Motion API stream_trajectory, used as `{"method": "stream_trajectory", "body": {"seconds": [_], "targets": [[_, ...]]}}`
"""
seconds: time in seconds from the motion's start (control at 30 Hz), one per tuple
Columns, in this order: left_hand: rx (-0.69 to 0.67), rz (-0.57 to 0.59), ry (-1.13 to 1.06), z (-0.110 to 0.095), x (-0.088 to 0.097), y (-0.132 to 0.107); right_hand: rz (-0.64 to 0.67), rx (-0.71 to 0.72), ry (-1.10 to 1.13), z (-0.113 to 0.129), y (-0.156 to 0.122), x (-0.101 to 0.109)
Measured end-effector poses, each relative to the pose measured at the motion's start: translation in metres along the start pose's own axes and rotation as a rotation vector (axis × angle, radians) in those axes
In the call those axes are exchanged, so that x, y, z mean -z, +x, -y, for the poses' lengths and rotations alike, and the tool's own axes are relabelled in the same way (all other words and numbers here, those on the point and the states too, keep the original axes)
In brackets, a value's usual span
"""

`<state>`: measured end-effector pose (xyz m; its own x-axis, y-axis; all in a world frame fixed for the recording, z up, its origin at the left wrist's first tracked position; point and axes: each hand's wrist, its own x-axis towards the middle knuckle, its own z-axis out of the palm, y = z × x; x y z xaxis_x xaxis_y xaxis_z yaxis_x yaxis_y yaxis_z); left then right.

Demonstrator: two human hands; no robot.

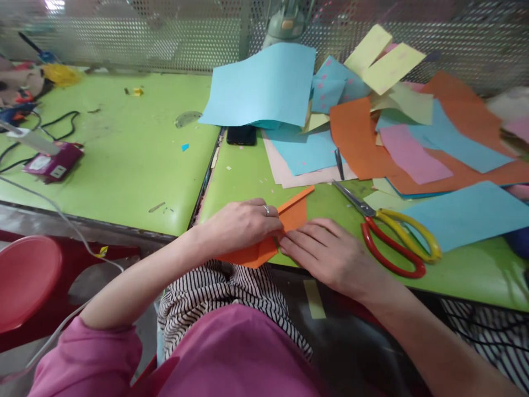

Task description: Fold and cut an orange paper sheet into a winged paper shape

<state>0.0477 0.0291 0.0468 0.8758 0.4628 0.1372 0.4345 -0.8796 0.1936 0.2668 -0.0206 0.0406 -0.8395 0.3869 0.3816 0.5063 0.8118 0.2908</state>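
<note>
A folded piece of orange paper (294, 215) lies at the table's front edge, with a narrow folded strip along its upper side. My left hand (243, 223), a ring on one finger, lies across it with bent fingers gripping the paper. My right hand (326, 251) meets it from the right, its fingertips close together at the paper's edge and touching my left fingertips. Both hands partly cover the paper. Right of my right hand, scissors (372, 212) with one red and one yellow handle lie with blades toward the back.
Light blue paper (264, 88), orange sheets (353, 138) and a pink piece (413, 151) are heaped behind and right. A black phone (241, 135) lies partly under the blue sheet. At left are a purple power box (53, 162) with cables and a red stool (28, 281).
</note>
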Motion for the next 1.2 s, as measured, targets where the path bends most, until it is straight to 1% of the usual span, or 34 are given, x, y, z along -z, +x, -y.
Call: {"method": "stream_trajectory", "body": {"seconds": [0.07,0.13,0.3,0.4,0.5,0.6,0.73,0.9,1.0,1.07,1.13,1.2], "targets": [[0.005,-0.015,0.001,0.000,0.000,0.001,-0.016,0.000,-0.013,0.000,0.000,-0.003],[0.003,-0.028,0.021,0.000,0.000,0.001,-0.024,-0.038,0.016,0.001,0.000,-0.004],[-0.045,0.000,0.122,-0.003,0.004,0.004,-0.056,-0.208,0.132,-0.003,-0.003,0.006],[-0.077,0.031,0.148,-0.003,0.008,0.006,-0.035,-0.312,0.221,-0.003,-0.009,0.015],[-0.100,0.015,0.151,-0.001,0.007,0.005,0.006,-0.333,0.282,0.002,-0.016,0.015],[-0.113,-0.015,0.141,0.001,0.005,0.003,0.019,-0.342,0.233,0.010,-0.021,0.009],[-0.096,-0.029,0.106,0.001,0.003,-0.001,0.037,-0.346,0.174,0.017,-0.024,0.001],[-0.095,-0.050,0.059,0.001,0.002,-0.002,-0.043,-0.449,0.064,0.021,-0.012,-0.003],[-0.094,-0.055,0.052,0.002,0.001,-0.003,-0.101,-0.437,0.018,0.023,-0.003,-0.005],[-0.090,-0.058,0.044,0.001,0.000,-0.003,-0.131,-0.388,-0.010,0.024,0.000,-0.006],[-0.068,-0.053,0.055,-0.001,-0.001,-0.004,-0.140,-0.332,-0.036,0.025,0.001,-0.006],[-0.032,-0.051,0.087,-0.003,-0.001,-0.006,-0.135,-0.316,-0.048,0.025,0.000,-0.006]]}}
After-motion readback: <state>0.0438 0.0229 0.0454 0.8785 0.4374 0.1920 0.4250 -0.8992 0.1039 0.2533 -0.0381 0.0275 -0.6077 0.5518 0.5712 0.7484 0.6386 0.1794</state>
